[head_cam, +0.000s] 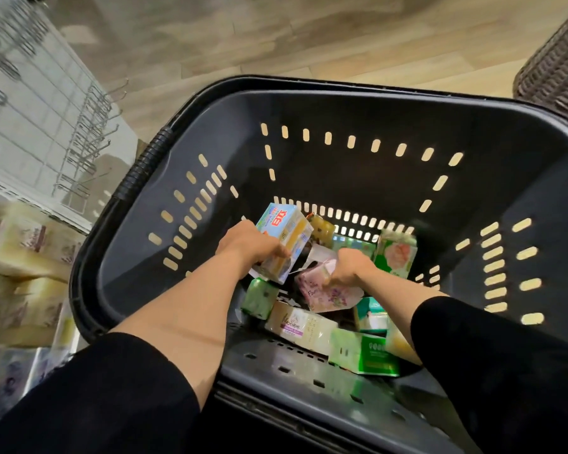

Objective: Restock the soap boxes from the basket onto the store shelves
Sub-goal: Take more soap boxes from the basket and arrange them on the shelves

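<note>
A dark plastic basket (325, 106) stands on the floor below me, with several soap boxes heaped at its bottom. My left hand (246, 242) grips a blue and yellow soap box (284, 239) and holds it tilted above the heap. My right hand (350, 265) grips a pink floral soap box (328, 294) lying on the pile. Around them lie green boxes (363, 353), a cream box (300, 326) and a green box with a pink rose (395, 253).
Store shelves at the left hold stacked cream soap boxes (23, 247) and purple packs (7, 378) lower down. Bare metal hooks (89, 126) stick out of a white panel above them. A brown wicker basket (558, 60) stands at the top right on the wood floor.
</note>
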A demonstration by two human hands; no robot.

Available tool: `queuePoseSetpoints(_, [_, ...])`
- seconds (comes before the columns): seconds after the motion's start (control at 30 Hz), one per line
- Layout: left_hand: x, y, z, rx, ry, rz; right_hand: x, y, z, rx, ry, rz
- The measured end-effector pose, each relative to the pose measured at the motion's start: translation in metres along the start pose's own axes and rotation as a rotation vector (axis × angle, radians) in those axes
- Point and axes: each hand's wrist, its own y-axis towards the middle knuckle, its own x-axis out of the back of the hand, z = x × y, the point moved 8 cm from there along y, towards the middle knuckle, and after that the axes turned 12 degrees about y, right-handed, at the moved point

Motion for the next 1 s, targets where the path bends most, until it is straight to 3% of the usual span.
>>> queuePoseSetpoints(0.23, [0.008, 0.001, 0.011, 0.042, 0.023, -0.037, -0.005, -0.001, 0.005, 0.038, 0.144, -0.136])
queuePoseSetpoints(0.37, [0.016, -0.007, 0.003, 0.045, -0.019, -0.086, 0.039, -0.012, 0.015, 0.094, 0.479, -0.131])
queuePoseSetpoints(0.43, [0.031, -0.017, -0.001, 0.078, -0.087, -0.152, 0.068, -0.021, 0.033, 0.17, 0.535, -0.125])
queuePoseSetpoints(0.53, [0.066, -0.036, -0.001, 0.116, -0.32, -0.244, 0.113, -0.043, 0.069, 0.303, 0.58, -0.106])
queuePoseSetpoints(0.6, [0.098, -0.051, -0.001, 0.061, -0.51, -0.284, 0.14, -0.062, 0.096, 0.385, 0.643, -0.076])
queuePoseSetpoints(0.77, [0.201, -0.119, 0.016, -0.146, -0.694, -0.47, 0.185, -0.121, 0.181, 0.63, 0.745, 0.006])
queuePoseSetpoints(1.0, [0.304, -0.233, 0.146, -0.12, -0.847, -0.863, 0.169, -0.191, 0.337, 0.949, 0.919, 0.162])
